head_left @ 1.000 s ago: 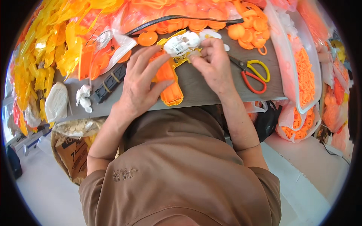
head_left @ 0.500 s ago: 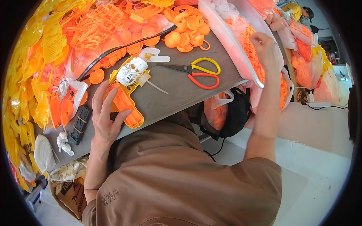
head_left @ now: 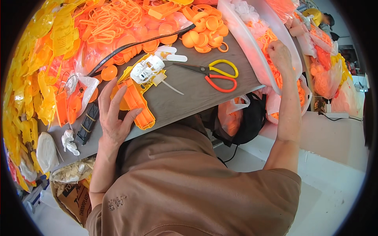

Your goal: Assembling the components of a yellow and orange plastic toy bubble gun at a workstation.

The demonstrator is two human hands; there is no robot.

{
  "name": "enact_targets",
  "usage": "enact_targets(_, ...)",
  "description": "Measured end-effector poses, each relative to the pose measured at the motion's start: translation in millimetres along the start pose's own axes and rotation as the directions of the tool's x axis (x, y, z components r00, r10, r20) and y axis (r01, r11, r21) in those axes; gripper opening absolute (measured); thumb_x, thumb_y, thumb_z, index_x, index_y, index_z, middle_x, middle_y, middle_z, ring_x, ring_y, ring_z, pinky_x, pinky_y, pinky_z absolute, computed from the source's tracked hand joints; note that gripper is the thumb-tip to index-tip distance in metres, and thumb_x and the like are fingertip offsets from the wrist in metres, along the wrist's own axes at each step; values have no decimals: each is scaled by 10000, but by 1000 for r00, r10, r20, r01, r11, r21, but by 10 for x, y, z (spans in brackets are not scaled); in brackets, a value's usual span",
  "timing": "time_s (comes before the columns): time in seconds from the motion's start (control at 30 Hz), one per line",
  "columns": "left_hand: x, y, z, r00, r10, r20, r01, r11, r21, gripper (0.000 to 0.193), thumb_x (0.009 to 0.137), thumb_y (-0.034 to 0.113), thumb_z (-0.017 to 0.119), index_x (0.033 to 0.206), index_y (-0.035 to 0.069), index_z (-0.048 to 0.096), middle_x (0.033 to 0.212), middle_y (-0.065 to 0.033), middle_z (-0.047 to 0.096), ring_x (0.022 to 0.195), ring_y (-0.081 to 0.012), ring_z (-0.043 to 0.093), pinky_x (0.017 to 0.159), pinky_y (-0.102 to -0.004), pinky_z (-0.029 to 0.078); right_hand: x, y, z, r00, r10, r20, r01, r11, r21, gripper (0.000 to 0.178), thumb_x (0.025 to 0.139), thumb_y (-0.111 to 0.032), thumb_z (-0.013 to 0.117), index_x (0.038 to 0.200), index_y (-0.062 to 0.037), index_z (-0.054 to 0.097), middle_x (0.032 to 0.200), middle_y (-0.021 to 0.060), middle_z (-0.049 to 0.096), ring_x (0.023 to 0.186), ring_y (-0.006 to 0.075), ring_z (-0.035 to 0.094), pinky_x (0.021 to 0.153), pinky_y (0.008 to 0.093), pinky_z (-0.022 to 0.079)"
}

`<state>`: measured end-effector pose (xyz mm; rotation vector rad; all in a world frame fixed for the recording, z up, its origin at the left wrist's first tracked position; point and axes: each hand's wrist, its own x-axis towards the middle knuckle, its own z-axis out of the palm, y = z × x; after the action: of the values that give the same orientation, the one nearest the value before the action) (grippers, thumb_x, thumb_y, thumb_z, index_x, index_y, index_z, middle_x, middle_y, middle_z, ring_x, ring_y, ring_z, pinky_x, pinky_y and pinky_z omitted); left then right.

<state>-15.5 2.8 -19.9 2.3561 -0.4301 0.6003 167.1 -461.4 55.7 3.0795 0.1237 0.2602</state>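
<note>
Far left I see glossy yellow mouldings [head_left: 25, 74]. My left grip [head_left: 113, 125] spreads wide, thumb over the orange-and-yellow shell [head_left: 138, 104], which carries a rounded white mechanism [head_left: 145, 72] on the grained grey worktop [head_left: 187, 101]. Past the scissors [head_left: 203, 69], my right grip [head_left: 280, 56] curls over a translucent bin [head_left: 246, 52] of orange rings [head_left: 265, 36]; fingertips hidden, I cannot tell whether it holds anything.

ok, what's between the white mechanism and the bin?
Head view: the scissors lie between the white mechanism and the bin, with a white tab by their tips.
</note>
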Motion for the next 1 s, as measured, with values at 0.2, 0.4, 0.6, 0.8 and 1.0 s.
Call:
enact_targets(0.2,99,239,-255,994,-5,-107,7,1000,20,502,695,98,769,1150,-6,584,1191,-210,549,1081,-338,533,904,-394,433,-272,-543,-487,988,65,-141,28,820,572,67,824,-41,544,875,-7,572,772,45,593,690,151,581,649,279,457)
enact_targets(0.4,142,667,-212,908,-251,336,412,681,-605,368,785,97,737,1102,1,575,861,-97,645,712,-152,616,632,-277,502,-1208,-2315,-329,713,-685,-148,508,359,783,167,743,54,595,880,-39,572,788,103,568,701,246,596,607,336,475)
enact_targets(0.6,-27,461,-132,843,-445,302,531,602,-595,99,862,30,628,935,-23,587,739,-69,645,639,-95,608,569,-246,494,-1400,-2730,-57,811,-573,-117,299,234,925,227,729,52,680,917,-18,573,823,103,560,675,258,584,571,336,475)
enact_targets(0.8,62,370,-190,713,-517,474,664,280,-693,95,892,61,609,909,-29,585,705,-33,625,583,-46,544,513,-201,448,-1489,-2787,108,685,-604,-408,679,327,657,345,685,33,732,999,-19,597,820,99,542,620,239,576,532,328,467)
enact_targets(1.0,163,197,-174,992,23,-122,-20,999,25,269,780,95,704,1013,2,608,991,-112,631,829,-226,600,713,-321,489,-1231,-2764,250,758,-572,-314,604,432,669,260,722,47,684,958,-6,589,788,118,559,605,277,573,522,350,456)
